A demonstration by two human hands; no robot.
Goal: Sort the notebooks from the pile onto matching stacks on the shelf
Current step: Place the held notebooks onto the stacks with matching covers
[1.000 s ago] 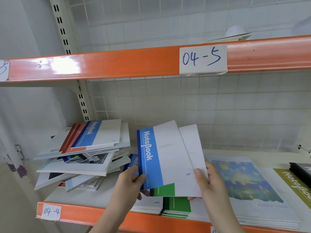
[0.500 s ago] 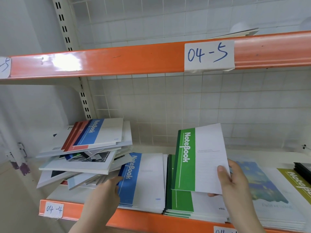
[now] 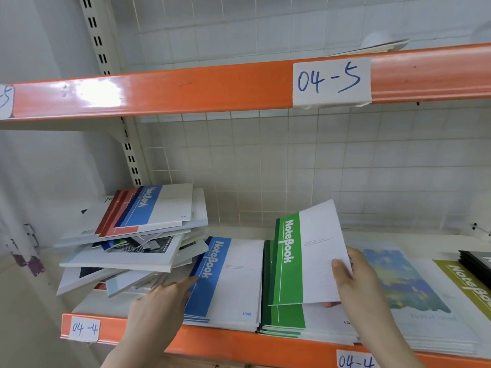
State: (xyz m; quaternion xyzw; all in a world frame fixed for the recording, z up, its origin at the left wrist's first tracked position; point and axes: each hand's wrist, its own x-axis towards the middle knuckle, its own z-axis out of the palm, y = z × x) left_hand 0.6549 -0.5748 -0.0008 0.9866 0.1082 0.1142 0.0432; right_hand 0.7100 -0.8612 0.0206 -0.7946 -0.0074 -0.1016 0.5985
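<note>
We see two hands at the lower shelf (image 3: pixel 239 341). The right hand (image 3: pixel 356 282) pinches one green notebook (image 3: pixel 305 256) by its white edge, thumb on the cover and fingers beneath, holding it tilted just above the green stack (image 3: pixel 284 322). The left hand (image 3: pixel 159 304) reaches with straight fingers to the left edge of the blue stack (image 3: pixel 225 282), fingertips touching it, holding nothing. We count five sorted stacks along the shelf: blue, green, a painted-cover stack (image 3: pixel 414 293), an olive stack (image 3: pixel 470 285) and a black stack (image 3: pixel 475 261) at the frame's edge. One untidy pile (image 3: pixel 132 240) sits at the left, topped by one blue notebook (image 3: pixel 156 205); its count cannot be told.
</note>
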